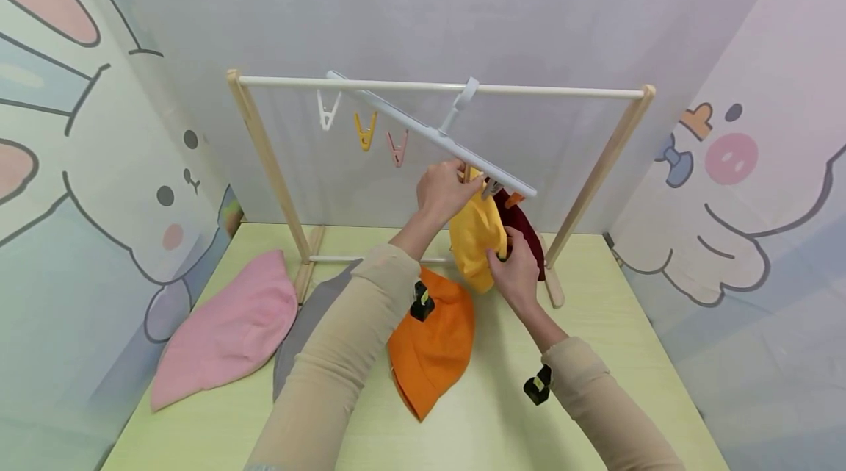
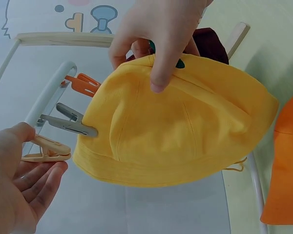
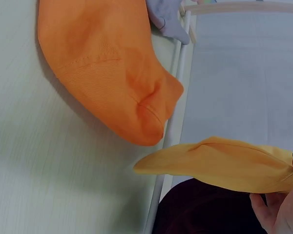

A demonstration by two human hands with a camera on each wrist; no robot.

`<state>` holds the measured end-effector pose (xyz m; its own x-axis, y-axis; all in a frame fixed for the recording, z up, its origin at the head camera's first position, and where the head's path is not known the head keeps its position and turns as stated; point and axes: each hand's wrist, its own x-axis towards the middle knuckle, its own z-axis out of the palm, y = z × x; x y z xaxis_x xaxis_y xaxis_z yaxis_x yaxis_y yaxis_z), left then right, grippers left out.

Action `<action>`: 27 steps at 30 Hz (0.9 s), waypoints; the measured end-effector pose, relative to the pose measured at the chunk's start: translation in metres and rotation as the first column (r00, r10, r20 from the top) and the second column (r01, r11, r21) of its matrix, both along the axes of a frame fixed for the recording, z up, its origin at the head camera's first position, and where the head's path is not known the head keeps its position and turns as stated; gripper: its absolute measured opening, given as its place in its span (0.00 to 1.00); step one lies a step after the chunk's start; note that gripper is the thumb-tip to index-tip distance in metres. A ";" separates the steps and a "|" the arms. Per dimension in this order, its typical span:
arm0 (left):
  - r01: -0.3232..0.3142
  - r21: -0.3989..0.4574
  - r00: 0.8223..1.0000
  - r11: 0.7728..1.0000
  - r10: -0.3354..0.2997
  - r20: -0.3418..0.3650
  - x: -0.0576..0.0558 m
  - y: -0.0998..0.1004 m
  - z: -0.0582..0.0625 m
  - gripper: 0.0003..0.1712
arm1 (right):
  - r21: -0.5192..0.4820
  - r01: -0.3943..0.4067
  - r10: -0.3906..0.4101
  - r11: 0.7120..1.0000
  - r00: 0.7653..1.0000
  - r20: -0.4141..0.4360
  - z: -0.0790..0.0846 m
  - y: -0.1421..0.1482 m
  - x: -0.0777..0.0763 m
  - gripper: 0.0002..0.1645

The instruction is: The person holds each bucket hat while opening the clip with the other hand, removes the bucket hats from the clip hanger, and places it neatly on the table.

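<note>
My left hand (image 1: 441,190) pinches a pale peach clothespin (image 2: 50,147) between thumb and fingers, beside the brim of a yellow bucket hat (image 1: 471,239). A grey clothespin (image 2: 71,124) bites that brim and links it to the light-blue hanger (image 1: 423,129). With thumb and fingers my right hand (image 1: 515,272) grips the hat's crown, near a small green piece (image 2: 180,64). Behind the yellow hat is a dark red hat (image 1: 526,236), partly hidden. An orange clothespin (image 1: 514,199) hangs at the hanger's low right end.
The tilted hanger hooks over a white rail (image 1: 562,92) on a wooden-legged rack (image 1: 598,170). White (image 1: 327,112), yellow (image 1: 365,133) and pink (image 1: 397,150) clothespins dangle from its left half. Orange (image 1: 432,331), grey (image 1: 313,317) and pink (image 1: 228,328) hats lie on the table (image 1: 502,419).
</note>
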<state>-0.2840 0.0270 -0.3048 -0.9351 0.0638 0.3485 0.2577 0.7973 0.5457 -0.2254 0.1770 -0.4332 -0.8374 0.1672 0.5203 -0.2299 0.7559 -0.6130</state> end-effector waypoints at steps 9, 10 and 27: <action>-0.001 0.003 1.000 1.000 0.001 0.014 0.000 -0.001 0.000 0.19 | 0.026 0.023 -0.021 0.999 0.996 -0.084 0.000 0.003 0.001 0.18; -0.001 0.001 1.000 1.000 0.001 0.016 0.000 -0.001 0.000 0.19 | 0.030 0.022 -0.019 0.999 0.995 -0.097 0.000 0.003 0.001 0.17; 0.000 0.004 0.999 1.000 0.000 0.034 0.001 -0.002 0.001 0.17 | 0.092 -0.019 0.034 0.996 0.986 -0.161 0.010 0.016 0.007 0.13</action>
<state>-0.2829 0.0250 -0.3036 -0.9466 0.0622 0.3165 0.2386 0.7953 0.5573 -0.2188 0.1934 -0.4229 -0.7444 0.0925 0.6612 -0.3414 0.7983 -0.4961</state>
